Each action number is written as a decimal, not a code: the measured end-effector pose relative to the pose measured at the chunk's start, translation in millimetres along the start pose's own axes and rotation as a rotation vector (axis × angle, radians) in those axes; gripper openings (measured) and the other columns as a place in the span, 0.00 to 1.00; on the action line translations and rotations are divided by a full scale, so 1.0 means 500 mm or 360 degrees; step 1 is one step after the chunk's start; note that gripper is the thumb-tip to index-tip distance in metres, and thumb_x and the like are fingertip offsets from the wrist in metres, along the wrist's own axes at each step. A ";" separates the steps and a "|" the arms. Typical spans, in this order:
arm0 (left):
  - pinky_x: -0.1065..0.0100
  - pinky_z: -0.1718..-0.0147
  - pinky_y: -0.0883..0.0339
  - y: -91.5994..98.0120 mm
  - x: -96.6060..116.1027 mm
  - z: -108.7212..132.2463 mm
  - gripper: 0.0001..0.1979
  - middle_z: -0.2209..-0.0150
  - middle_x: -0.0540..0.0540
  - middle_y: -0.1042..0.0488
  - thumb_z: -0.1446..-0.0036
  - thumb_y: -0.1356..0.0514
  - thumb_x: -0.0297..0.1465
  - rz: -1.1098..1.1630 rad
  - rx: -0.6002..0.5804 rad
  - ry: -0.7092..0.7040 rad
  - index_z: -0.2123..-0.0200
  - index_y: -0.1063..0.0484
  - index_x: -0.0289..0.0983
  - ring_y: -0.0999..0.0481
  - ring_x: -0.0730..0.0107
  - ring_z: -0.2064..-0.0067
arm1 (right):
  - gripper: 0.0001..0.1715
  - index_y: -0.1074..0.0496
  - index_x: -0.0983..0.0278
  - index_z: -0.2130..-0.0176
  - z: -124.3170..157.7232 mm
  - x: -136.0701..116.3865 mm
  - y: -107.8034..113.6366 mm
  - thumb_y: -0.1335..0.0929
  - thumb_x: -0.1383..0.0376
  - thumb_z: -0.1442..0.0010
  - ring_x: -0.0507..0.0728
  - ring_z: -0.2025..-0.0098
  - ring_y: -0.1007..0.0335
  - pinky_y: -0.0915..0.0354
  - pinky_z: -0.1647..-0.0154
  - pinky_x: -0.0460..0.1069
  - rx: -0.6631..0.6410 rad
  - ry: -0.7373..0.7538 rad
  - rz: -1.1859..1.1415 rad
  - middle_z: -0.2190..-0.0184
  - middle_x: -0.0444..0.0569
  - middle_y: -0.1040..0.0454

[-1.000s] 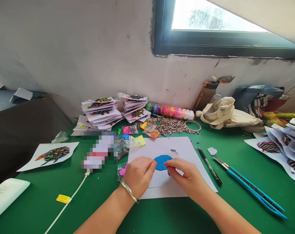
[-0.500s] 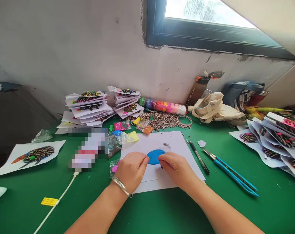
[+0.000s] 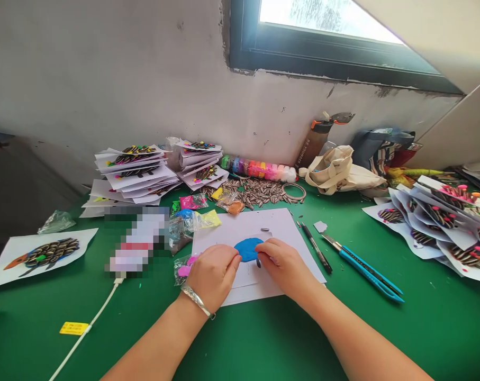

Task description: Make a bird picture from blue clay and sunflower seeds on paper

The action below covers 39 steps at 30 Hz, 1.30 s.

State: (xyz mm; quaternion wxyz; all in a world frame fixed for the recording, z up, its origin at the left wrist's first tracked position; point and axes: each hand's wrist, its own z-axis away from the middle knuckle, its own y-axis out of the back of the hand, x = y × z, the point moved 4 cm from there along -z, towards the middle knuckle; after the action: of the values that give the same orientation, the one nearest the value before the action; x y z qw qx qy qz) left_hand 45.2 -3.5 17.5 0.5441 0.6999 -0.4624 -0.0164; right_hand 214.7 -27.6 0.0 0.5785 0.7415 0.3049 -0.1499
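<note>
A flat oval of blue modelling clay [image 3: 247,250] is stretched between my hands, over white paper [image 3: 275,222]. My left hand [image 3: 215,272], with a silver bangle at the wrist, pinches its left edge between thumb and bent fingers. On the opposite edge, my right hand [image 3: 281,264] pinches the clay with thumb and forefinger. A small dark piece shows just below the right fingertips; whether it lies on the paper or is held I cannot tell. One sunflower seed [image 3: 265,229] rests on the paper behind the clay. Fingers partly hide both edges of the oval.
Bags of coloured clay [image 3: 180,238] lie left of the paper, sunflower seeds [image 3: 259,191] behind it. A pen [image 3: 317,247] and a blue utility knife [image 3: 367,272] are at right. Stacked seed pictures [image 3: 136,177] stand at back left, more [image 3: 442,222] at right. A white cable [image 3: 92,323] crosses the left side.
The whole view has shifted slightly, with the table things now a little further left. Both hands keep their pinch on the blue clay, nearly unmoved.
</note>
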 end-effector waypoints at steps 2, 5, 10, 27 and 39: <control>0.60 0.59 0.29 -0.001 -0.001 0.000 0.11 0.68 0.45 0.22 0.37 0.49 0.29 -0.0021 -0.0016 -0.0005 0.65 0.26 0.37 0.24 0.64 0.63 | 0.12 0.26 0.62 0.61 0.000 -0.002 -0.004 0.38 0.72 0.40 0.54 0.68 0.31 0.34 0.67 0.48 -0.0014 0.0012 -0.0024 0.68 0.48 0.27; 0.58 0.57 0.29 -0.006 -0.005 0.002 0.11 0.66 0.44 0.22 0.37 0.48 0.29 -0.0069 -0.0040 -0.0023 0.64 0.26 0.37 0.23 0.62 0.61 | 0.13 0.25 0.62 0.63 0.001 -0.007 -0.007 0.38 0.71 0.39 0.54 0.67 0.31 0.33 0.67 0.48 -0.0039 0.0047 -0.0048 0.68 0.48 0.27; 0.53 0.50 0.30 -0.018 -0.016 0.008 0.11 0.59 0.42 0.21 0.39 0.46 0.29 -0.0230 -0.0077 -0.0078 0.60 0.25 0.35 0.24 0.55 0.52 | 0.13 0.26 0.62 0.66 -0.001 -0.013 -0.003 0.39 0.71 0.38 0.53 0.69 0.32 0.34 0.69 0.47 -0.0017 0.0149 -0.0031 0.71 0.47 0.28; 0.46 0.44 0.38 -0.045 -0.015 0.020 0.25 0.45 0.36 0.30 0.47 0.37 0.33 -0.0361 -0.0457 0.0013 0.46 0.32 0.37 0.33 0.47 0.42 | 0.14 0.26 0.64 0.61 0.009 -0.016 -0.034 0.39 0.74 0.39 0.56 0.64 0.32 0.34 0.63 0.51 -0.0106 0.0218 0.0005 0.68 0.51 0.27; 0.47 0.44 0.38 -0.043 -0.013 0.021 0.25 0.45 0.37 0.29 0.49 0.35 0.31 -0.0310 -0.0418 0.0049 0.47 0.31 0.37 0.34 0.46 0.42 | 0.09 0.28 0.62 0.66 0.013 -0.025 -0.041 0.37 0.70 0.37 0.56 0.67 0.38 0.41 0.65 0.52 -0.0104 0.0333 0.0358 0.72 0.47 0.29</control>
State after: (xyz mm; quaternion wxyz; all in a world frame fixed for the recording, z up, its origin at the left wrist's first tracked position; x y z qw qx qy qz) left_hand 49.7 -7.3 -6.6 0.6339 0.6644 -0.3777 -0.1187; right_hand 193.0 -34.3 -10.2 0.5805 0.7635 0.2831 0.0038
